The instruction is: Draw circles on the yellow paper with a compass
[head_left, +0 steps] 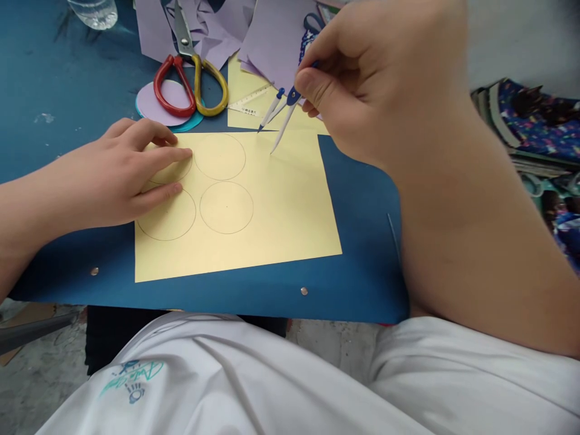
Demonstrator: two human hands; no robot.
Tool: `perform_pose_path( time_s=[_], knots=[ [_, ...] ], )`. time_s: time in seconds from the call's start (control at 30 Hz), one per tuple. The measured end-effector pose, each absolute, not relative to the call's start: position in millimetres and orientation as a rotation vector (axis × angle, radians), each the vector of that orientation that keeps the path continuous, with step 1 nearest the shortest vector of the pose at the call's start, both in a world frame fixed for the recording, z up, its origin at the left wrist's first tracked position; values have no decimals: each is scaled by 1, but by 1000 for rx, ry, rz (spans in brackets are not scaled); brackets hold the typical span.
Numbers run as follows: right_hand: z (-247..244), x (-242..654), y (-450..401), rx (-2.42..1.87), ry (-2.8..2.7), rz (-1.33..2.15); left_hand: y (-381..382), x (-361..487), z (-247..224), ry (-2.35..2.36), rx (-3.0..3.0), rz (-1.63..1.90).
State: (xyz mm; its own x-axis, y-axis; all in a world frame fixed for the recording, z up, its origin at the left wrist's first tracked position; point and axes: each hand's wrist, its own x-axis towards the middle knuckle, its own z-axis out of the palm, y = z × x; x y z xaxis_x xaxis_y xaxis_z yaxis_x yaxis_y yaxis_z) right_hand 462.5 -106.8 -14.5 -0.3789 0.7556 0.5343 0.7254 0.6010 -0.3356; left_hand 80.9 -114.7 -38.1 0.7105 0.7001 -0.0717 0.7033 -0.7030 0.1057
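Note:
A yellow sheet (290,211) lies on the blue table, with several pencil circles drawn on its left and middle parts. My left hand (136,163) rests on the sheet's left side, fingers spread, partly covering two circles. Between the thumb and fingers of my right hand (357,78) is the top of a blue and white compass (293,96). Its two legs point down, slightly apart, over the upper part of the sheet, right of the upper circle. Whether the tips touch the paper is hard to tell.
Scissors with red and yellow handles (185,42) lie beyond the sheet, partly over round purple and teal pieces (158,99). Behind are purple paper scraps (272,42), a clear ruler (249,103) and a transparent cup (97,12). The table's front edge (203,308) is near my lap.

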Motion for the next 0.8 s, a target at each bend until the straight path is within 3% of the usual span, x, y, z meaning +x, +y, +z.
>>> perform_pose_path(
  time_s=[0.47,0.8],
  knots=[
    [17,474,-125,-1224,-2269,193,-115,81,-39,1152,2771,-40],
    [15,473,-124,-1273,-2290,57,-114,79,-39,1146,2764,-10]
  ],
)
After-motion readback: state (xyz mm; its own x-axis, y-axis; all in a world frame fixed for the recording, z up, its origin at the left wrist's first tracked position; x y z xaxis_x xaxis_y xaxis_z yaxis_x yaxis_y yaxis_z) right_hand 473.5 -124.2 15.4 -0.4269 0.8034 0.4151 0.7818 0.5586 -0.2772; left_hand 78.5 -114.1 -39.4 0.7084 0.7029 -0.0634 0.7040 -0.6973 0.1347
